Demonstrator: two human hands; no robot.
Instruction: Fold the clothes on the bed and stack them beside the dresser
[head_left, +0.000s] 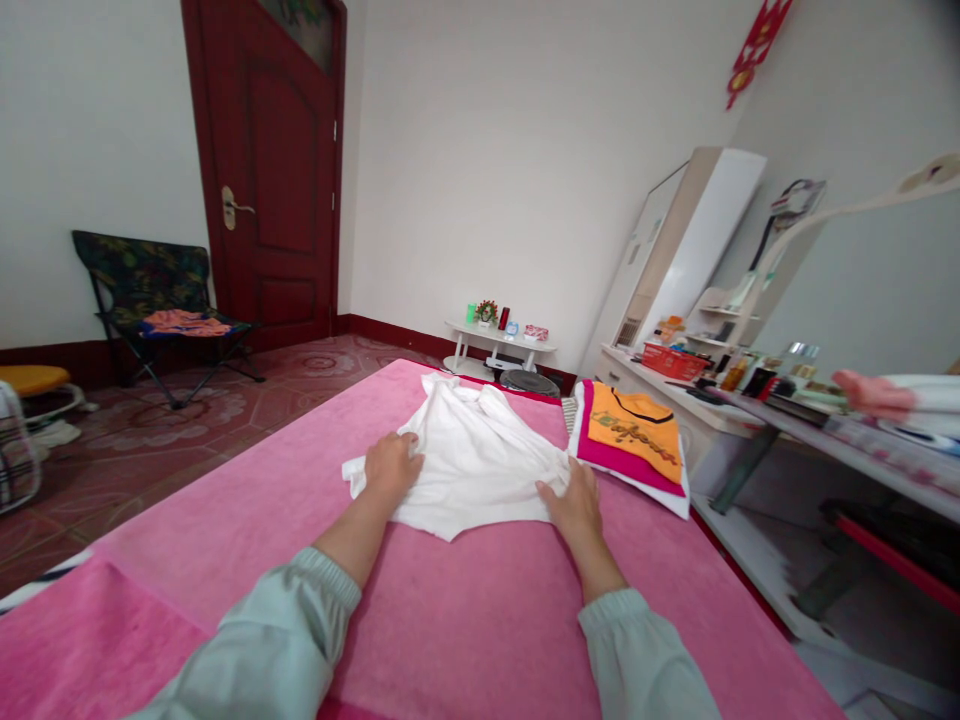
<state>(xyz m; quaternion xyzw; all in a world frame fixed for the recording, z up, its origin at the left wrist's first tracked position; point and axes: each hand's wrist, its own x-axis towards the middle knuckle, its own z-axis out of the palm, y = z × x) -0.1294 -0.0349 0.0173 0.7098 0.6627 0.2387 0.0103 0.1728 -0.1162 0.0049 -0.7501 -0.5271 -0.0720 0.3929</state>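
Note:
A white cloth garment (480,460) lies spread and wrinkled on the pink bed cover (465,620). My left hand (392,470) is closed on its left side, with a bit of white fabric sticking out to the left beyond the hand. On the right side of the garment, my right hand (576,500) grips the edge between thumb and fingers. Just right of that hand sits a stack of folded clothes, with an orange shirt (636,428) on top of magenta and white pieces.
A folding chair (150,285) holding clothing stands at the left near a dark red door (281,190). Past the bed's far edge is a low white shelf (499,336). A cluttered dresser (720,400) runs along the right.

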